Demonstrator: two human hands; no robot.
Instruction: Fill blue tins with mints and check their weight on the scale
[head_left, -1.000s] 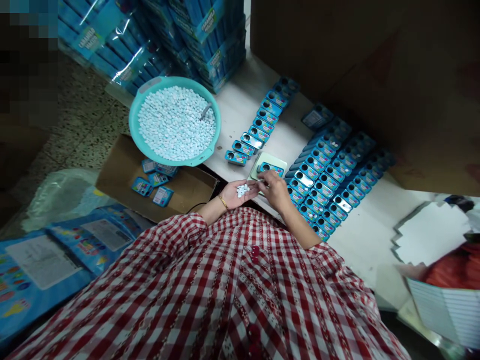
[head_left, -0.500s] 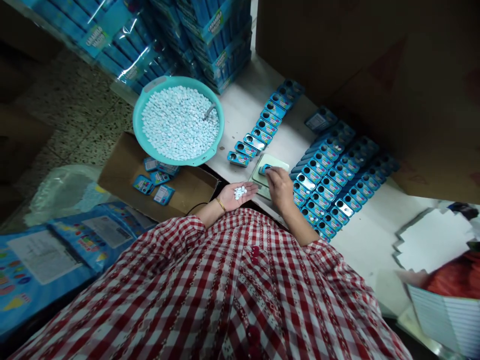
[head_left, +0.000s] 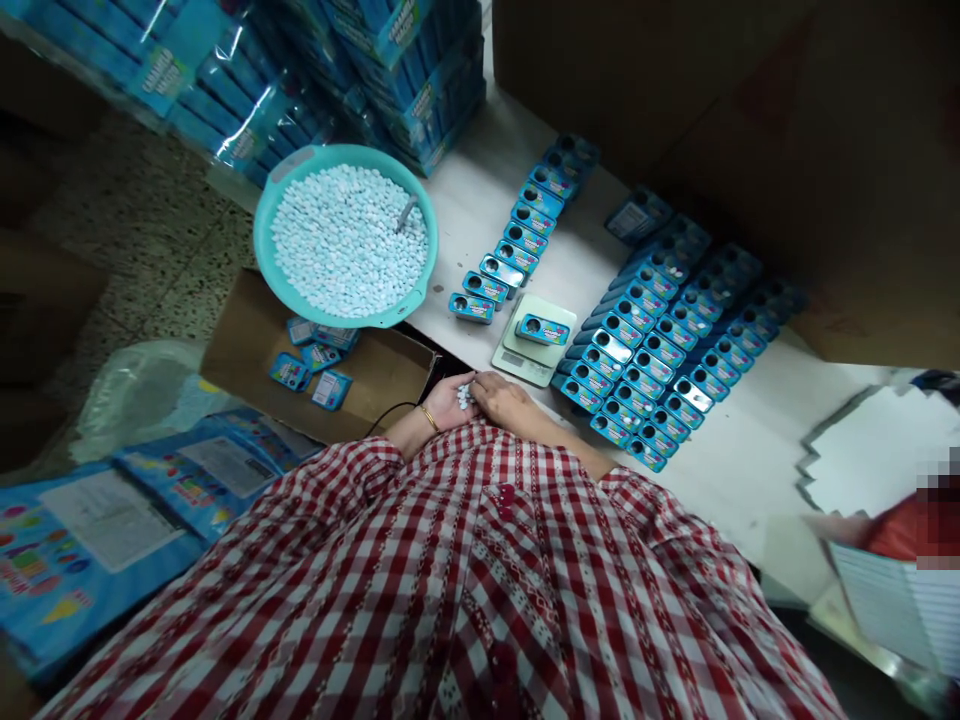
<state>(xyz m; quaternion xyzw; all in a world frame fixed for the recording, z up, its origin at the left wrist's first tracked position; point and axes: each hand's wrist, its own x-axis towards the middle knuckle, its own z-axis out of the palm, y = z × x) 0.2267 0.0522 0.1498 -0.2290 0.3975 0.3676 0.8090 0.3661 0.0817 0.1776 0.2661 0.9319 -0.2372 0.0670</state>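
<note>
My left hand (head_left: 448, 402) lies palm up, cupped around a small heap of white candies (head_left: 464, 396). Over that palm my right hand (head_left: 504, 402) is bent, its fingertips at the candies; whether one is pinched between them is hidden. Just beyond both hands, a small blue tin (head_left: 553, 331) with a round dark opening in its top rests on a pale kitchen scale (head_left: 526, 369). Neither hand touches the tin or the scale. Left of the scale, a turquoise bowl (head_left: 262, 255) is filled with more white candies (head_left: 345, 240) and has a grey scoop handle (head_left: 406, 215) sticking out.
Rows of blue tins (head_left: 630, 330) stand right of the scale, and a single line of tins (head_left: 526, 240) runs behind it. A cardboard box (head_left: 382, 395) with several tins sits below the bowl. Wrapped blue packs (head_left: 420, 100) and a large carton (head_left: 712, 130) bound the table's back.
My right hand has left the tin on the scale and come back to my left palm. The tin now sits untouched. The view has shifted slightly.
</note>
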